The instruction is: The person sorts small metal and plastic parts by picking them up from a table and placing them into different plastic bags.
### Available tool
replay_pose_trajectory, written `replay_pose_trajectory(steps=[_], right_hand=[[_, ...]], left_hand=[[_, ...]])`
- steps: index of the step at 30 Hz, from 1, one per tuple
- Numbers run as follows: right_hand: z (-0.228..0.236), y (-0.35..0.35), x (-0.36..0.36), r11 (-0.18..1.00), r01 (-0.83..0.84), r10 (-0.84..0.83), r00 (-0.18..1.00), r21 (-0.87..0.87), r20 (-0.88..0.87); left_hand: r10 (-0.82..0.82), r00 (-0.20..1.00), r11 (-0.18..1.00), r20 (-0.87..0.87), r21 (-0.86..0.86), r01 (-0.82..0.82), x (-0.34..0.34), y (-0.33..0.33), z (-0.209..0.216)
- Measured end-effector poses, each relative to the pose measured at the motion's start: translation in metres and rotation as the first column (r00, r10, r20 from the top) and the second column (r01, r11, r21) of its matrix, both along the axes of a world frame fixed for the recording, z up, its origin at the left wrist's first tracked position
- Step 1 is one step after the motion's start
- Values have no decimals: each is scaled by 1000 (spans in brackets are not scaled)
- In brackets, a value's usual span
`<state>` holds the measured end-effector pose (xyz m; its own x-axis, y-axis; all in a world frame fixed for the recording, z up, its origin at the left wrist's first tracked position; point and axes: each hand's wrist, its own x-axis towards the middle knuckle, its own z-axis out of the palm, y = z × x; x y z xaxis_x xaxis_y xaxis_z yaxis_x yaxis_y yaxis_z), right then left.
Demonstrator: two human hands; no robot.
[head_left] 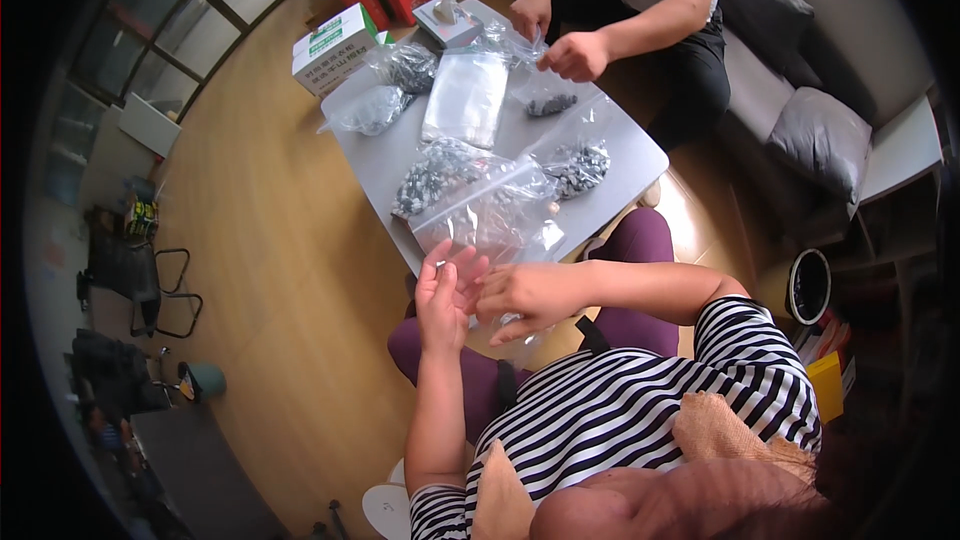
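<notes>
My left hand (446,298) is raised at the near table edge, palm up, thumb and forefinger pinched at a tiny pale piece too small to name. My right hand (528,298) lies across to meet it, fingers bent and close together by the left palm. Clear plastic shows under the right hand; whether its fingers grip it is hidden. Just beyond both hands lies a clear zip bag (480,210), open side toward me. Behind it a bag of small black and white pieces (440,175) rests on the grey table (375,165). A similar bag of dark pieces (580,172) lies to its right.
A stack of flat clear bags (466,95) lies mid-table. Farther back are bags of dark pieces (408,68), a small box (447,22) and a white carton (335,50). Across the table a co-worker's hands (575,55) hold a clear bag. A grey sofa (760,80) stands right.
</notes>
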<state>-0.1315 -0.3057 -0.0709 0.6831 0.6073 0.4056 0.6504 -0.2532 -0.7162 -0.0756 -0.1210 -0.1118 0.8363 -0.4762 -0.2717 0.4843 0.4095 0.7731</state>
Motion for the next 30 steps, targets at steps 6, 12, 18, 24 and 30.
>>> replay_pose_trajectory(steps=[6, 12, 18, 24, 30], right_hand=[[0, -42, -7, 895, 444, -442, 896, 52, -43], [-44, -48, -7, 963, 87, 176, 507, 253, -844], [-45, -12, -30, 885, 404, -28, 543, 232, -839], [-67, 39, -41, 664, 595, 145, 491, 452, -859], [-92, 40, -47, 711, 604, 9, 504, 360, -864]], left_hand=[[-241, 924, 947, 298, 279, 157, -28, 52, -4], [-426, 827, 870, 366, 418, 263, -29, 76, 21], [-189, 715, 441, 674, 708, -551, -54, 55, 26], [-290, 798, 795, 528, 597, -106, -100, 13, -15], [-196, 886, 832, 420, 549, -76, -102, 10, -29]])
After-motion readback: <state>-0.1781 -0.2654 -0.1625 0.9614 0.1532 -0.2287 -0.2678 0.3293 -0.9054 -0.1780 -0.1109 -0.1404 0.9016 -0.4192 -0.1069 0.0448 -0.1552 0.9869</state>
